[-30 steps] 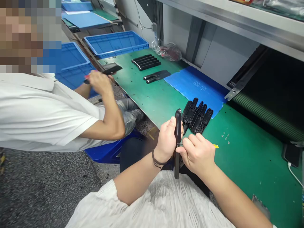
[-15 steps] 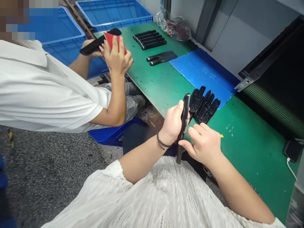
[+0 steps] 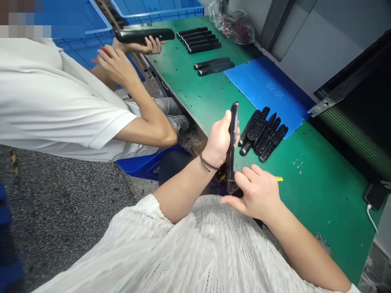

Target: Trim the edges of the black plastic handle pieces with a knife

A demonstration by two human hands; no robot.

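My left hand (image 3: pixel 219 139) is shut around a long black plastic handle (image 3: pixel 232 146), which stands nearly upright. A dark cord circles that wrist. My right hand (image 3: pixel 253 195) sits lower, just off the handle's bottom end, and a yellow tip (image 3: pixel 279 178) pokes out past it. The rest of that yellow-ended tool is hidden by the hand. Close to the handle, several black slotted parts (image 3: pixel 264 134) lie side by side on the edge of a blue mat (image 3: pixel 269 87).
Rows of black bars (image 3: pixel 198 40) and a pair (image 3: pixel 214 66) lie on the green bench mat (image 3: pixel 317 203). A co-worker's hands (image 3: pixel 134 45) hold a black bar (image 3: pixel 143 36) and a red piece (image 3: pixel 103 52). Blue crates (image 3: pixel 155 8) and a plastic bag (image 3: pixel 235 26) stand behind.
My right hand has moved down and away from the handle, which now stands more upright. The co-worker's red piece has left the black bar, and that bar now lies level.
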